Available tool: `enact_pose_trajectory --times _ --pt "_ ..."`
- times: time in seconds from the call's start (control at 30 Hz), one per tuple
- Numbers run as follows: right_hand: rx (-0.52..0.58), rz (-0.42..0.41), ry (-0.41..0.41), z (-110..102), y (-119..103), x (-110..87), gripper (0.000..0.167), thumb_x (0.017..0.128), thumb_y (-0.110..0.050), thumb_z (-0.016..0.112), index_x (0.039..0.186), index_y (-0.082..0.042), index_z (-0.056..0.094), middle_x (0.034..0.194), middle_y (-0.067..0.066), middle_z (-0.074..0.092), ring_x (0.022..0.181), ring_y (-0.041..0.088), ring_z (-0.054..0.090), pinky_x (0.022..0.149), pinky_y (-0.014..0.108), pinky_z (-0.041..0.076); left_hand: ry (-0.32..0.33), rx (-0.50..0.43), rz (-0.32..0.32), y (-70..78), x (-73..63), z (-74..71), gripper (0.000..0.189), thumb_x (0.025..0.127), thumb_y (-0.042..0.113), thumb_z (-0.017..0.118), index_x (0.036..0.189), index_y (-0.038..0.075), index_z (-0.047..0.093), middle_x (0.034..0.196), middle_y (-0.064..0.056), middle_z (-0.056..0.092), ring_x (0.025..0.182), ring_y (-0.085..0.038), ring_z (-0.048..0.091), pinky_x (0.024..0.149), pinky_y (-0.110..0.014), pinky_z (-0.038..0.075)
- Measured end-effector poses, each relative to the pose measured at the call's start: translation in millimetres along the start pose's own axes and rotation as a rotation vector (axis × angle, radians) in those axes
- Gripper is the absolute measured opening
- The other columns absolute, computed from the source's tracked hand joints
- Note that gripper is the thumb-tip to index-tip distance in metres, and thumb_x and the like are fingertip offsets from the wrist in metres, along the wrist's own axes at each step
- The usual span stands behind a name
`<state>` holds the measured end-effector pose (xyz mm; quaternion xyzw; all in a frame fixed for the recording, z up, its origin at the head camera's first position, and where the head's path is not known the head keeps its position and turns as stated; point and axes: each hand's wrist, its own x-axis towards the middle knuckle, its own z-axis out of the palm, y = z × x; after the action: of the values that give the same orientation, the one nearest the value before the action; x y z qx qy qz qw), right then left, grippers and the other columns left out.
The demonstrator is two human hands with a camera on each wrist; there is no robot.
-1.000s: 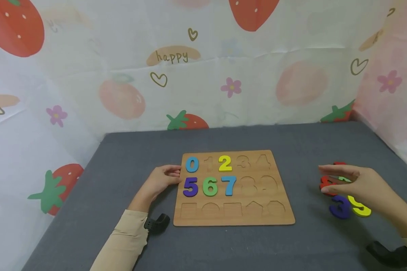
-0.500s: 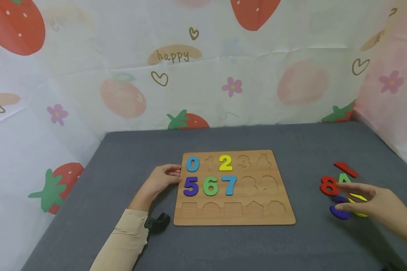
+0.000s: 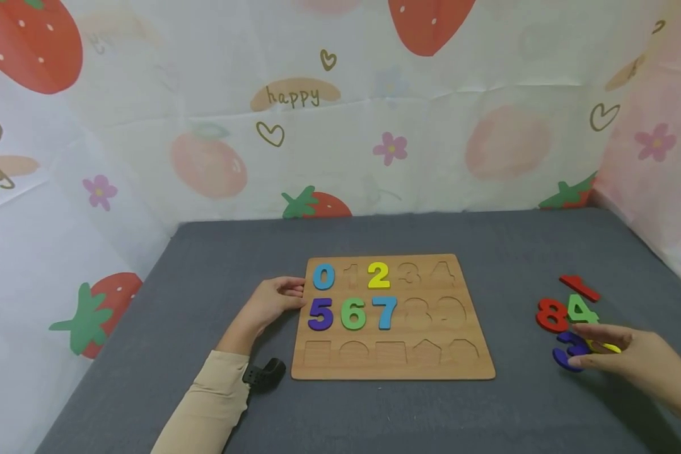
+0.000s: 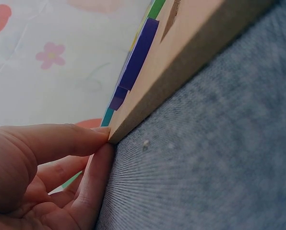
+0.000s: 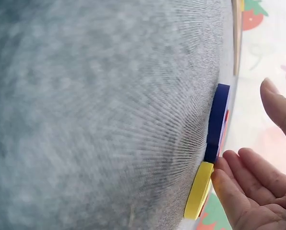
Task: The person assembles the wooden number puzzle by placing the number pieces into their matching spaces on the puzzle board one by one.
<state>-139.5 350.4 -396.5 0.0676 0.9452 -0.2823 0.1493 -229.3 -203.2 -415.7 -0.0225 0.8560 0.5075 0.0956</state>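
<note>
The wooden number puzzle board (image 3: 340, 372) lies on the table. My left hand (image 3: 269, 307) holds its left edge; the left wrist view has the thumb (image 4: 80, 140) and a finger meeting at the corner of that edge. At the right, my right hand (image 3: 638, 357) hovers low over a purple 3 (image 3: 567, 360) and a partly hidden yellow number (image 3: 607, 346), thumb and fingers spread apart. In the right wrist view its fingertips (image 5: 224, 160) come right beside where the purple 3 (image 5: 219, 120) and yellow number (image 5: 199, 191) meet.
A red 1 (image 3: 580, 287), red 8 (image 3: 552, 315) and green 4 (image 3: 580, 309) lie beyond the right hand. On the board sit a blue 0 (image 3: 323, 277), yellow 2 (image 3: 378, 275), purple 5 (image 3: 320, 314), green 6 (image 3: 353, 313) and blue 7 (image 3: 384, 313), among several bare recesses.
My right hand has moved toward me and lower, from over the red 8 to the purple 3, uncovering the red 1, red 8 and green 4. The left hand stays at the board.
</note>
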Motion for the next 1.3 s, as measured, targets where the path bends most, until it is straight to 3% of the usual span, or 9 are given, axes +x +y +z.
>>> enact_pose_trajectory --times 0.3,0.57,0.83,1.07,1.3 --pt "-0.041 -0.028 -0.020 3 -4 0.7 0.090 0.078 -0.061 0.075 0.141 -0.001 0.053 0.145 0.042 0.034 0.128 0.063 0.034 0.090 0.068 0.040 -0.010 0.005 -0.005 0.6 0.7 -0.5 0.049 0.091 0.007 0.069 0.138 0.002 0.057 0.127 -0.017 0.064 0.118 -0.028 0.061 0.101 -0.042 0.048" --pt "-0.118 -0.117 -0.004 6 -10 -2.9 0.092 0.070 -0.052 0.085 0.137 0.004 0.055 0.137 0.044 0.042 0.116 0.051 0.059 0.090 0.065 0.044 -0.009 -0.002 -0.009 1.2 0.1 0.1 0.049 0.091 0.008 0.069 0.138 0.003 0.057 0.127 -0.017 0.064 0.118 -0.029 0.061 0.103 -0.043 0.047" --pt "-0.197 -0.128 0.004 7 -15 -2.1 0.091 0.066 -0.053 0.087 0.132 0.004 0.059 0.128 0.039 0.056 0.114 0.054 0.057 0.085 0.065 0.045 -0.009 0.003 -0.010 1.3 -1.2 -0.2 0.048 0.092 0.008 0.069 0.138 0.003 0.057 0.128 -0.018 0.063 0.120 -0.030 0.060 0.105 -0.047 0.045" --pt "-0.082 -0.196 0.035 3 -28 -4.8 0.079 0.077 -0.045 0.083 0.134 0.003 0.058 0.135 0.039 0.051 0.115 0.053 0.059 0.080 0.055 0.053 -0.019 0.009 -0.008 1.2 -2.0 -0.3 0.049 0.092 0.009 0.069 0.139 0.003 0.056 0.129 -0.018 0.063 0.121 -0.030 0.059 0.105 -0.047 0.045" --pt "0.043 -0.258 -0.041 3 -65 8.4 0.079 0.080 -0.042 0.081 0.141 0.001 0.053 0.139 0.031 0.054 0.116 0.043 0.063 0.079 0.042 0.057 -0.015 -0.004 -0.010 1.7 -2.3 -0.6 0.049 0.092 0.007 0.069 0.139 0.003 0.056 0.129 -0.018 0.063 0.120 -0.031 0.059 0.104 -0.046 0.046"
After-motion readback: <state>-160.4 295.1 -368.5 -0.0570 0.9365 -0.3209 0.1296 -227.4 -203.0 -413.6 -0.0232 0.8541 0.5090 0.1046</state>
